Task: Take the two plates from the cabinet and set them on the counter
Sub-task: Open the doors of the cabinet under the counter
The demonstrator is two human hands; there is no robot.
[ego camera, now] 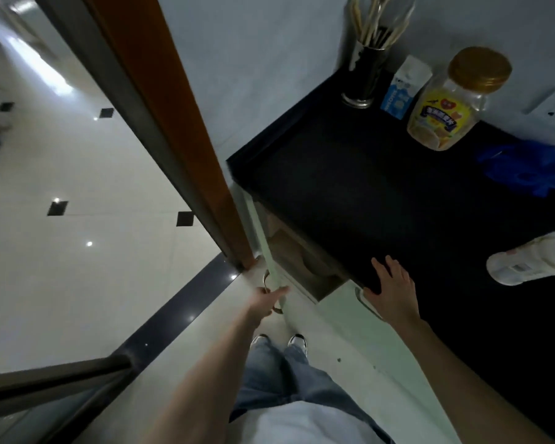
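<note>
The left hand (267, 298) grips the handle of the open cabinet door (271, 270), fingers curled around it. The right hand (390, 285) lies flat on the black counter (366, 187) edge, fingers spread. Something round and pale (314, 267) sits inside the cabinet – plates, maybe, I cannot tell. The jar (452, 100) label is too blurry to read. The counter's middle is bare.
</note>
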